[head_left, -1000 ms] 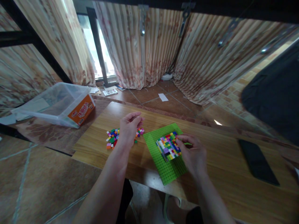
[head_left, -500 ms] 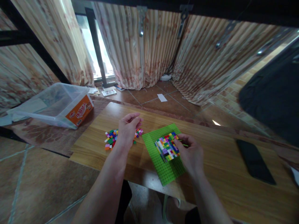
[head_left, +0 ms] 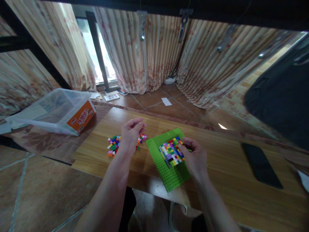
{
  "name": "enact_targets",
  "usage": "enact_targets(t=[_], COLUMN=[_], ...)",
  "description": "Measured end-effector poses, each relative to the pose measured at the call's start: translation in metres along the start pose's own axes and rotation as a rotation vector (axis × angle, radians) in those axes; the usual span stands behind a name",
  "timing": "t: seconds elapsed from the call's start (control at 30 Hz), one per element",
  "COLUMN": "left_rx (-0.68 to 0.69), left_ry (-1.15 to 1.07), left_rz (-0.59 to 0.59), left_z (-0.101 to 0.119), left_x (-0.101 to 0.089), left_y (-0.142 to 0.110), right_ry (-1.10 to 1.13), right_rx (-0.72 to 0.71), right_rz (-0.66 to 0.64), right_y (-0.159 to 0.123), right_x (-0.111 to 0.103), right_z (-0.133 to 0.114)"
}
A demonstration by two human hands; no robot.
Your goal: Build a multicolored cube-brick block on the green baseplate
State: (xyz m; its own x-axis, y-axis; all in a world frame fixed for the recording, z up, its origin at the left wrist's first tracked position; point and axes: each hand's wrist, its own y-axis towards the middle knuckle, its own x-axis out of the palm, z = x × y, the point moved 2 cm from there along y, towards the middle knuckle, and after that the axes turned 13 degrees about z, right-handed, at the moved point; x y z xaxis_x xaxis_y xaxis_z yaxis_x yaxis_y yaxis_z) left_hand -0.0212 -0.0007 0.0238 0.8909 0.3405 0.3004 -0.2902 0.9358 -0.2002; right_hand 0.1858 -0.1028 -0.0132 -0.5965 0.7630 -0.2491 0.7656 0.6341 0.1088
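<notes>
A block built of many small coloured toy bricks [head_left: 171, 151] stands on a green studded baseplate [head_left: 156, 162], which lies at a slant on the wooden table. My right hand [head_left: 194, 156] is closed at the block's right edge, the thumb over its top and the other fingers curled on the far side. To the left, my left hand [head_left: 131, 130] hovers over a pile of loose toy bricks [head_left: 113, 146] and partly covers it. Its thumb and fingertips are pinched together; whatever they may hold is too small to make out.
A dark phone [head_left: 262, 164] lies on the right part of the wooden table [head_left: 224, 164]. On the floor at the left is a clear plastic bin [head_left: 55, 122] with an orange label. Papers [head_left: 111, 97] lie near the curtains [head_left: 159, 58].
The view has shifted slightly. My left hand stays pinched above the loose bricks, and my right hand keeps its place at the block's edge with hardly any movement.
</notes>
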Motion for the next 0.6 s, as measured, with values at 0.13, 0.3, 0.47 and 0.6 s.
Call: enact_targets(t=[0.13,0.3,0.47,0.6], left_rx=[0.000,-0.006,0.005,0.015], left_ry=[0.003,0.007,-0.009,-0.034], left_rz=[0.003,0.004,0.004,0.015], left_z=[0.001,0.002,0.001,0.001], left_x=[0.000,-0.001,-0.002,-0.005], left_y=[0.000,0.001,0.002,0.004], right_ry=[0.049,0.139,0.160,0.093], right_rx=[0.026,-0.005,-0.088,-0.320], right_rz=[-0.043,0.114,0.262,0.239], right_y=[0.003,0.010,0.006,-0.015], right_x=[-0.004,-0.014,-0.014,-0.007], right_z=[0.000,-0.003,-0.014,-0.030])
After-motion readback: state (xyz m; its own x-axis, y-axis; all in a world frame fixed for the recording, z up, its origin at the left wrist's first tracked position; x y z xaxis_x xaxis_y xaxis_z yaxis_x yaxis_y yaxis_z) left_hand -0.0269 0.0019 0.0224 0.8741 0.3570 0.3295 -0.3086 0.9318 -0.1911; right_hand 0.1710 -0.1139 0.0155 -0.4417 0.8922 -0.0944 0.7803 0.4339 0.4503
